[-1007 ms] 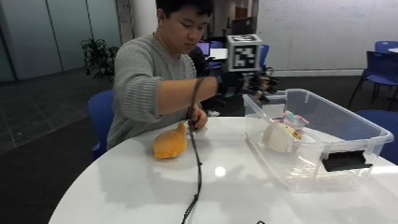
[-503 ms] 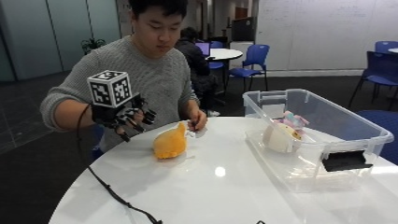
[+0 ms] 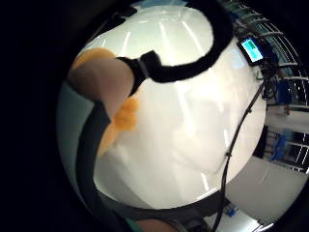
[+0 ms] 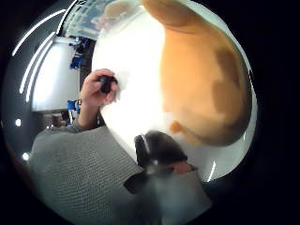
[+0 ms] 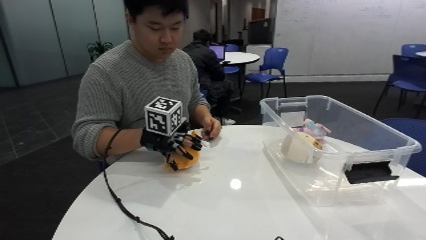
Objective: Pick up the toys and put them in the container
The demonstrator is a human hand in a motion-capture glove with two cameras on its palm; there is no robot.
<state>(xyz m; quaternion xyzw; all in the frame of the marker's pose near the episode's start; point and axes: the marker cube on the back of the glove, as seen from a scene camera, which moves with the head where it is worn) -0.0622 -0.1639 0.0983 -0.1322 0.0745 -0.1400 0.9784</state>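
One orange plush toy (image 5: 188,159) lay on the white bench (image 5: 233,200), the gloved right hand (image 5: 170,142) over it with fingers (image 5: 190,148) curled around its top. Two more toys (image 5: 303,142) sat inside the clear container (image 5: 383,135), well apart from it.

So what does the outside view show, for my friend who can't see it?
A person's gloved right hand rests on an orange toy on a round white table. Further along the table, a clear plastic container already holds some toys.
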